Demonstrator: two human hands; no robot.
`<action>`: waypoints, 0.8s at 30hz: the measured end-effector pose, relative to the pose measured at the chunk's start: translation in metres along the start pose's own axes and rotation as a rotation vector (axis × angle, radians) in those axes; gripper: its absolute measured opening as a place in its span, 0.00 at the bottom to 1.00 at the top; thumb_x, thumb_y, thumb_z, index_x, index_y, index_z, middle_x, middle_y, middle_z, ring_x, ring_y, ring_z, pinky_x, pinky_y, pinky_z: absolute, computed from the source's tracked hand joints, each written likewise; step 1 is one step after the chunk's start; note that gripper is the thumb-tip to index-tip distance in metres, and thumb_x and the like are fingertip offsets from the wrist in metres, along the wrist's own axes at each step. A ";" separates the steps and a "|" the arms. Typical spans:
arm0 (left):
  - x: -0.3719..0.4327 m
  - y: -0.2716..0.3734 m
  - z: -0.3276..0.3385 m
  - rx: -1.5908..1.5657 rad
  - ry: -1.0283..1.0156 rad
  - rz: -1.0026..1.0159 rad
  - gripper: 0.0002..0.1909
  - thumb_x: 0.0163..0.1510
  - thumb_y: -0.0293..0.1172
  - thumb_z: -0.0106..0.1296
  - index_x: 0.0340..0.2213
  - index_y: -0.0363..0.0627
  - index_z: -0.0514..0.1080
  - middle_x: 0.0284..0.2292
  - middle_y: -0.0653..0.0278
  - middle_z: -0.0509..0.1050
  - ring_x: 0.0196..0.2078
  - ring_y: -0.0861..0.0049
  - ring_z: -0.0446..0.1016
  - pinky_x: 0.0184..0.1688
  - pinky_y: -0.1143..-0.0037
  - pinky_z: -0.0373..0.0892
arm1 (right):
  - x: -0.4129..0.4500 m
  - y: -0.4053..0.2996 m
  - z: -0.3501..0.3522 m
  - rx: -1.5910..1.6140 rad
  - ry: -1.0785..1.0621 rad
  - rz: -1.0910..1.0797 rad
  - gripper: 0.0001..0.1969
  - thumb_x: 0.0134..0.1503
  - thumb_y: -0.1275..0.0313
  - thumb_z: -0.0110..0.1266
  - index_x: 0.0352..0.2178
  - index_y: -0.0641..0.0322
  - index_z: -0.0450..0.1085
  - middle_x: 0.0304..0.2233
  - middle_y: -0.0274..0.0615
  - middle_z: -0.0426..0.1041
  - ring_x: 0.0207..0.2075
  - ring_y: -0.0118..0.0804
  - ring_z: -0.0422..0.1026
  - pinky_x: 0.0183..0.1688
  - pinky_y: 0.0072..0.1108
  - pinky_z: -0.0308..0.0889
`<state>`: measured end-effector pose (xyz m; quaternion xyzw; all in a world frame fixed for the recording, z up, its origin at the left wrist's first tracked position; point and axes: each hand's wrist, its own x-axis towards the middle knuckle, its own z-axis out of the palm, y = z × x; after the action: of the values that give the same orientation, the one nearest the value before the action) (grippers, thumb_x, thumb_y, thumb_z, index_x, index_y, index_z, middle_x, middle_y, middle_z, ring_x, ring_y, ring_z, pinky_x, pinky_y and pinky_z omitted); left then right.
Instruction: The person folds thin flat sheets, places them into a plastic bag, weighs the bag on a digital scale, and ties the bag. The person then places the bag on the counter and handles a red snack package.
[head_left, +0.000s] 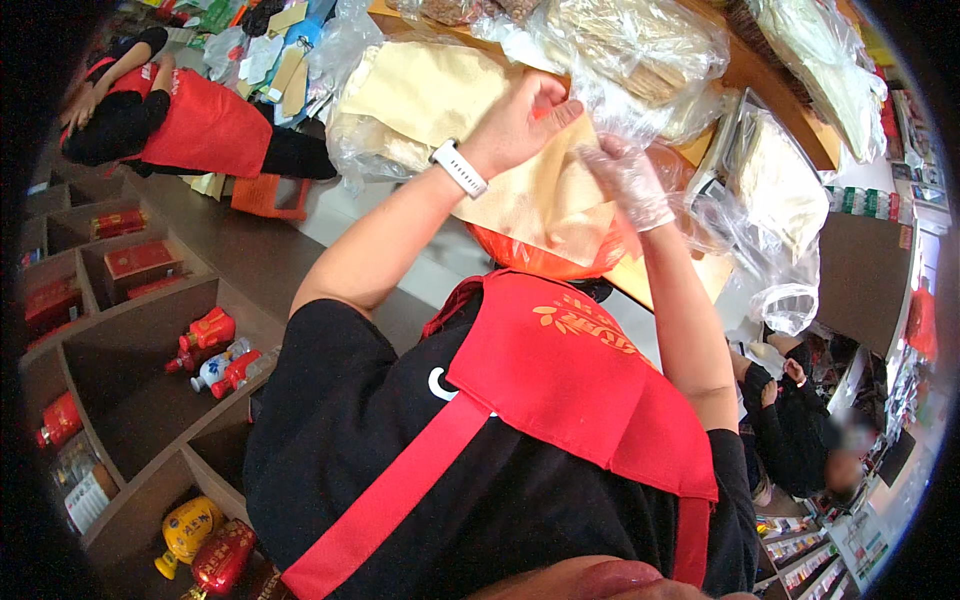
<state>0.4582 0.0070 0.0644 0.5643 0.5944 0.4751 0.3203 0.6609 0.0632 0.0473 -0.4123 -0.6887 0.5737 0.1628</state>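
My left hand (525, 120), bare and with a white-banded watch (459, 169) on the wrist, is at the upper edge of a tan paper-like bag or sheet (559, 199). Its fingers are curled with the thumb extended; whether they grip the edge is unclear. In a clear plastic glove, my right hand (630, 176) pinches the right edge of the same tan piece. Below that piece bulges a red-orange plastic bag (510, 251), close to my red apron (555, 360). A pale yellow sheet (420, 94) lies on plastic-wrapped goods to the left.
Clear bags of dried, stick-like food (645, 52) lie beyond my hands. At right is a tray with plastic-wrapped pale goods (776, 161). A person in a red apron (202, 120) is at upper left, another person (787, 427) at lower right. Shelves with bottles (206, 330) stand at left.
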 end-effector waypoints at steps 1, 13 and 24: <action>-0.007 0.004 0.008 -0.350 -0.103 -0.232 0.25 0.54 0.49 0.58 0.41 0.38 0.70 0.40 0.61 0.73 0.43 0.73 0.72 0.46 0.71 0.69 | -0.002 -0.005 0.007 -0.268 0.038 -0.167 0.11 0.56 0.69 0.53 0.38 0.65 0.74 0.26 0.44 0.76 0.27 0.34 0.72 0.32 0.27 0.67; -0.007 0.003 -0.025 0.283 -0.488 -0.058 0.11 0.59 0.32 0.48 0.38 0.39 0.74 0.33 0.55 0.78 0.35 0.66 0.77 0.40 0.70 0.70 | -0.009 -0.107 0.005 -1.082 0.243 -0.792 0.18 0.50 0.65 0.58 0.44 0.54 0.71 0.35 0.46 0.76 0.44 0.49 0.72 0.55 0.36 0.60; 0.018 0.004 -0.052 0.019 -0.628 0.093 0.16 0.63 0.40 0.45 0.39 0.39 0.73 0.34 0.66 0.77 0.37 0.81 0.74 0.40 0.77 0.70 | 0.009 -0.098 -0.008 -1.149 -0.069 -0.710 0.08 0.53 0.66 0.53 0.28 0.59 0.74 0.25 0.49 0.75 0.30 0.51 0.75 0.34 0.38 0.68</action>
<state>0.4097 0.0134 0.0887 0.7130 0.4443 0.2863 0.4607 0.6236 0.0753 0.1380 -0.1636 -0.9829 0.0410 0.0741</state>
